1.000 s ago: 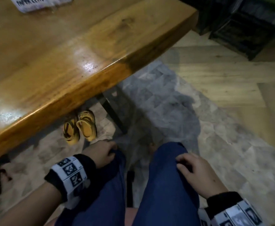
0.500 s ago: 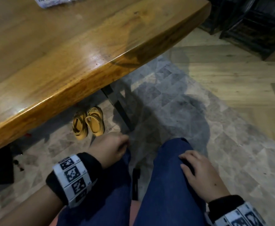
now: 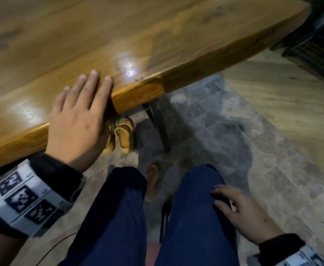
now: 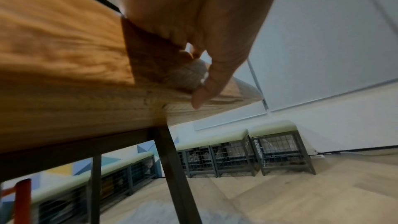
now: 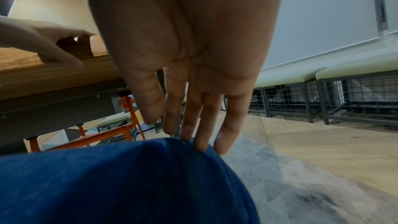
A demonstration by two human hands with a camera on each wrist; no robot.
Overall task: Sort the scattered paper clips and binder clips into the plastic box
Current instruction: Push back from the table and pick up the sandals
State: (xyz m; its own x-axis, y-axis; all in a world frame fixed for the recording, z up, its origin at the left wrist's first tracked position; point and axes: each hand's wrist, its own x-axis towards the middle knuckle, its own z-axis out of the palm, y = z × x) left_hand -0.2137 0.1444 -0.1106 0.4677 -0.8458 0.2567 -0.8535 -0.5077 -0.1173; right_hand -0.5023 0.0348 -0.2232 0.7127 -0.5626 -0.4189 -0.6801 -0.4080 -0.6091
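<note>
No paper clips, binder clips or plastic box show in any current view. My left hand [image 3: 80, 112] lies flat over the near edge of the wooden table [image 3: 157, 35], fingers straight on top and thumb [image 4: 202, 94] down against the table's side. It holds nothing. My right hand [image 3: 239, 212] rests with loose straight fingers [image 5: 200, 125] on my right knee in blue trousers [image 3: 191, 217], empty too.
A dark metal table leg [image 3: 161, 129] stands just beyond my knees, with a pair of yellow sandals [image 3: 122, 135] under the table and a bare foot [image 3: 153, 181] on the grey rug. Wire-cage stools [image 4: 277, 152] line the wall; an orange chair [image 5: 107, 134] is under the table.
My left hand has risen from my left knee to the table's near edge and spread flat on it. The head view has swung, and the labelled packet at the table's top has left the frame.
</note>
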